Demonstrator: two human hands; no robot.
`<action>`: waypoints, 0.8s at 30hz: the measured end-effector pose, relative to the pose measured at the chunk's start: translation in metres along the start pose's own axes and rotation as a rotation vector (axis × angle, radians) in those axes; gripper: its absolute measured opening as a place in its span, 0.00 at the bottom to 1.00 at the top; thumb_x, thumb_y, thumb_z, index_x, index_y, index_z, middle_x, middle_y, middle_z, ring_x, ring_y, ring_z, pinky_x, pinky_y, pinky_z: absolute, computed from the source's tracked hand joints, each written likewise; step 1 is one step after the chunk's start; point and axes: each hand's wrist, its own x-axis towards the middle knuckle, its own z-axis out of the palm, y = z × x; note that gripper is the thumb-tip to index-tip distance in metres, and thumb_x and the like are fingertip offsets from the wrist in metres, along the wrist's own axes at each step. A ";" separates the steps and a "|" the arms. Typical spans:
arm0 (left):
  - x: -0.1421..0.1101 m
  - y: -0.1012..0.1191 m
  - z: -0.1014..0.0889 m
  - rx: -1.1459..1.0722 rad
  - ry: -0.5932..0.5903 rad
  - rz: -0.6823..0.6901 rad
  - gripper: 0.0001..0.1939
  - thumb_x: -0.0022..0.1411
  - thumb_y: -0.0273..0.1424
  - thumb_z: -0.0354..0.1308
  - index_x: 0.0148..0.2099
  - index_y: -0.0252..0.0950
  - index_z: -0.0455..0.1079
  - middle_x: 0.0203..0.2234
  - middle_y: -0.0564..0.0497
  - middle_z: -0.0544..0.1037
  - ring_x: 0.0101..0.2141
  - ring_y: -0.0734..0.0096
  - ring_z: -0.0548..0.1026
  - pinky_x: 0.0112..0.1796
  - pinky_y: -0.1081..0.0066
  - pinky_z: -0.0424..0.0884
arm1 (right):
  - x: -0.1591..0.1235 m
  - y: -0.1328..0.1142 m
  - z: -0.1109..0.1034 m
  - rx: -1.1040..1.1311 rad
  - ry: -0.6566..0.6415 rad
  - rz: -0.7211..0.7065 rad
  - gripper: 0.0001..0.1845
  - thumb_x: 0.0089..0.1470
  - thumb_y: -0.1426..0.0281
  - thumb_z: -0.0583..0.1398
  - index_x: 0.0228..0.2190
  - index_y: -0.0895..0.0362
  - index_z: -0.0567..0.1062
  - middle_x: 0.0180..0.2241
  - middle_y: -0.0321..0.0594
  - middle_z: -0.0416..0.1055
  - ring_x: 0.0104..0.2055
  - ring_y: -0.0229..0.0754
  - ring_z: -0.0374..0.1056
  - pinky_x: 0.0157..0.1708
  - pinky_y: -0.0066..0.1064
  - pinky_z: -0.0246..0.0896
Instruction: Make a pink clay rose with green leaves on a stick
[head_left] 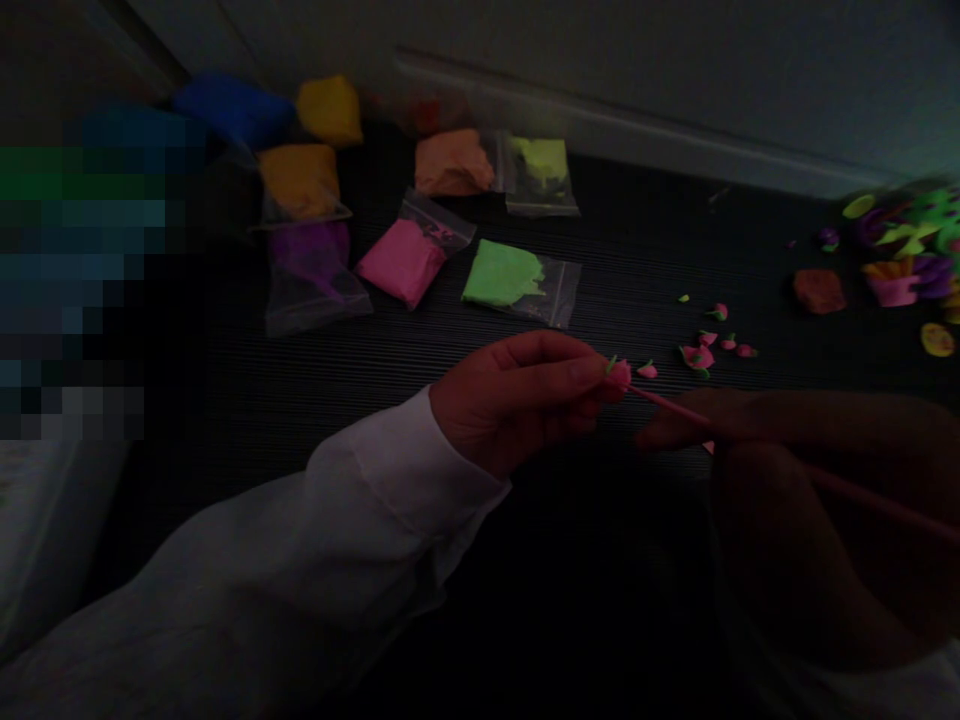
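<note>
Between the thumb and fingers of my left hand (pixel 525 390) is a small pink clay flower (pixel 619 376) with a bit of green at its base. My right hand (pixel 810 500) grips a thin pink modelling tool (pixel 679 408) like a pen. The tool's narrow tip touches the flower's right side. Just beyond my fingertips lies a small pink and green clay bud (pixel 647 370). Farther right sit a larger pink clay flower (pixel 697 356) and several more little buds (pixel 729 342) on the dark table.
Bags of coloured clay lie at the back left, among them a pink one (pixel 405 260), a green one (pixel 502 275) and an orange one (pixel 300 180). A brown clay lump (pixel 819 291) and colourful clay pieces (pixel 892 283) sit at the right. A pale wall (pixel 675 90) borders the table.
</note>
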 end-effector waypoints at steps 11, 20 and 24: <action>0.000 -0.001 0.000 0.025 -0.016 0.035 0.03 0.45 0.26 0.58 0.26 0.33 0.66 0.21 0.56 0.72 0.24 0.82 0.70 0.28 0.79 0.66 | 0.002 0.002 -0.006 -0.091 -0.082 -0.020 0.10 0.40 0.75 0.56 0.29 0.57 0.73 0.27 0.37 0.72 0.26 0.38 0.67 0.22 0.29 0.62; 0.001 0.000 -0.001 0.025 -0.012 0.006 0.03 0.45 0.26 0.58 0.26 0.33 0.67 0.22 0.56 0.72 0.25 0.81 0.70 0.28 0.77 0.65 | 0.001 0.000 -0.009 -0.031 -0.145 0.068 0.08 0.43 0.74 0.57 0.29 0.58 0.72 0.27 0.38 0.72 0.22 0.35 0.66 0.17 0.25 0.61; 0.000 -0.001 0.000 0.025 -0.010 0.005 0.03 0.45 0.26 0.58 0.26 0.33 0.67 0.22 0.56 0.72 0.24 0.81 0.70 0.28 0.78 0.65 | 0.001 0.002 -0.008 -0.045 -0.134 0.041 0.07 0.43 0.74 0.57 0.28 0.58 0.73 0.28 0.39 0.72 0.24 0.36 0.67 0.19 0.25 0.62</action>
